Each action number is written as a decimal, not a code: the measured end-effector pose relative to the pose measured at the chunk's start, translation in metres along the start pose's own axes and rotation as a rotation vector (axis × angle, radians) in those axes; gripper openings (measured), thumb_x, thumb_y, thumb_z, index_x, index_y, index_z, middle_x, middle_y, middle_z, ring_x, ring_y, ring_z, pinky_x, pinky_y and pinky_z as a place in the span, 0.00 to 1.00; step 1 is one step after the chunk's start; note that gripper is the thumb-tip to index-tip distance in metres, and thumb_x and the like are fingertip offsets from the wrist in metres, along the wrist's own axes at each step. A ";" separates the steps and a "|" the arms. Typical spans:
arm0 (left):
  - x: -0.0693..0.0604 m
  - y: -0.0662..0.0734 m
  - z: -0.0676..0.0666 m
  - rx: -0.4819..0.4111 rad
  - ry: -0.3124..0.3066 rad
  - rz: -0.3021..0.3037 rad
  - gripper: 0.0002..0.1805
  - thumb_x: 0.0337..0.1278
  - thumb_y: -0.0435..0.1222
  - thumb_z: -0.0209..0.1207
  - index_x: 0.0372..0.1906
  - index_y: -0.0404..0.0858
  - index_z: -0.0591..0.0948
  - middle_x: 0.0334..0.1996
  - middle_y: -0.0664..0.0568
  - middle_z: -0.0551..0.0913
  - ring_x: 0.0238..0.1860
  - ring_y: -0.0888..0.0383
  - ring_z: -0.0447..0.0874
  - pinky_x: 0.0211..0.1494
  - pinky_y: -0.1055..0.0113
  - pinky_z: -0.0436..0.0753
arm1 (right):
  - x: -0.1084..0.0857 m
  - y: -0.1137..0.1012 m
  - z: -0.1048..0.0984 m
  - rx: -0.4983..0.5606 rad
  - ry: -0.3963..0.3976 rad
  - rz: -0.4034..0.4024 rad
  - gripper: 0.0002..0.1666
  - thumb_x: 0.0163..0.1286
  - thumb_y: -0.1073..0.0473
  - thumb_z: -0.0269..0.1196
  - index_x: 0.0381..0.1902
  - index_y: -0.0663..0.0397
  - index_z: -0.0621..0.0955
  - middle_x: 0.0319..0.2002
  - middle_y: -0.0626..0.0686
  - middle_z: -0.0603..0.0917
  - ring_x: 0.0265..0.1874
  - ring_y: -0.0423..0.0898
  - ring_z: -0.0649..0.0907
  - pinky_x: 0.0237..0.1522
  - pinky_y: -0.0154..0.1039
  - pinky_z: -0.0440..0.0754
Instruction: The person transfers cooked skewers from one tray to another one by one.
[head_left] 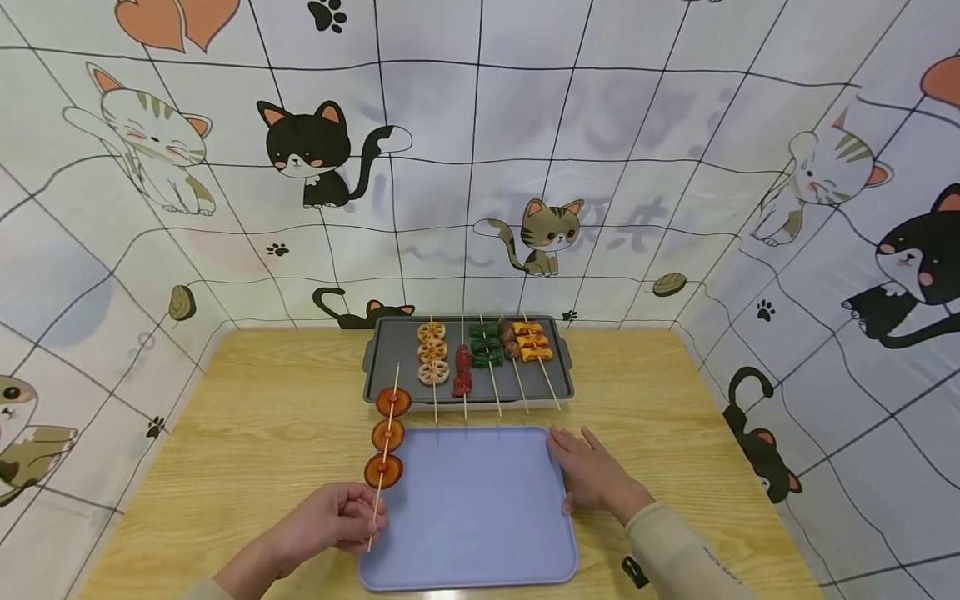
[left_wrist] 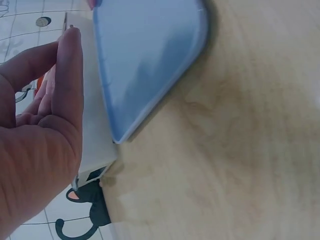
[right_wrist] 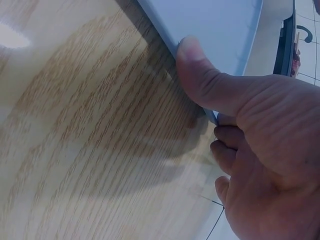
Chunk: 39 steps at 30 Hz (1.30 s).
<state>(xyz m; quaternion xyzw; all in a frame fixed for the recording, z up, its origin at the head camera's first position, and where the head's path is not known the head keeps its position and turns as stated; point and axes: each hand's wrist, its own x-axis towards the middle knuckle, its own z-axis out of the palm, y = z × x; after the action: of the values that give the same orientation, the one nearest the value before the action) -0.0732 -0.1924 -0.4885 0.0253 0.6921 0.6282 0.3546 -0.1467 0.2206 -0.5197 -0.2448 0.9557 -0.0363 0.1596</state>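
My left hand [head_left: 333, 521] pinches the lower end of a wooden skewer [head_left: 387, 433] between thumb and fingers. Three round brown-orange slices are threaded on that skewer, which stands nearly upright in the head view over the left edge of a light blue tray [head_left: 480, 508]. At the tray's right side, my right hand [head_left: 596, 473] grips the edge near the far corner. In the right wrist view the thumb [right_wrist: 192, 52] lies on the rim, with the other fingers curled beside the edge. The left wrist view mostly hides the skewer behind the left hand [left_wrist: 42, 120].
Behind the tray stands a dark grey grill plate [head_left: 393, 350] holding several skewers: lotus root slices [head_left: 432, 351], red meat [head_left: 462, 371], green pieces [head_left: 487, 346], brown meat [head_left: 510, 340] and yellow-orange pieces [head_left: 533, 341]. A cat-print cloth [head_left: 435, 192] encloses the wooden table [head_left: 262, 433].
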 end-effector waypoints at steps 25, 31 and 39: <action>-0.005 -0.047 0.006 -0.053 -0.092 -0.048 0.12 0.58 0.26 0.60 0.44 0.21 0.77 0.32 0.49 0.88 0.33 0.63 0.85 0.35 0.72 0.87 | -0.001 0.000 -0.002 0.018 0.002 -0.004 0.65 0.38 0.49 0.80 0.71 0.65 0.64 0.75 0.61 0.61 0.74 0.57 0.63 0.78 0.58 0.51; 0.000 -0.049 0.011 -0.053 -0.055 -0.061 0.10 0.58 0.25 0.60 0.44 0.23 0.78 0.32 0.48 0.88 0.32 0.62 0.86 0.35 0.69 0.88 | 0.000 0.000 -0.001 0.032 -0.001 0.008 0.65 0.39 0.50 0.80 0.72 0.65 0.63 0.75 0.60 0.60 0.74 0.57 0.62 0.78 0.58 0.50; 0.006 -0.052 0.021 -0.015 0.015 -0.067 0.11 0.57 0.24 0.61 0.43 0.23 0.77 0.31 0.48 0.86 0.29 0.61 0.85 0.35 0.66 0.89 | 0.001 0.001 0.001 0.023 -0.003 0.016 0.65 0.39 0.48 0.80 0.73 0.63 0.62 0.76 0.58 0.59 0.75 0.56 0.62 0.78 0.58 0.49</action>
<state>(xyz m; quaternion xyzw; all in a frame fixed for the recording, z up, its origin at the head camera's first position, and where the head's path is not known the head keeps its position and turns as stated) -0.0456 -0.1822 -0.5362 -0.0052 0.6905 0.6211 0.3706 -0.1474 0.2207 -0.5209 -0.2355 0.9568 -0.0458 0.1641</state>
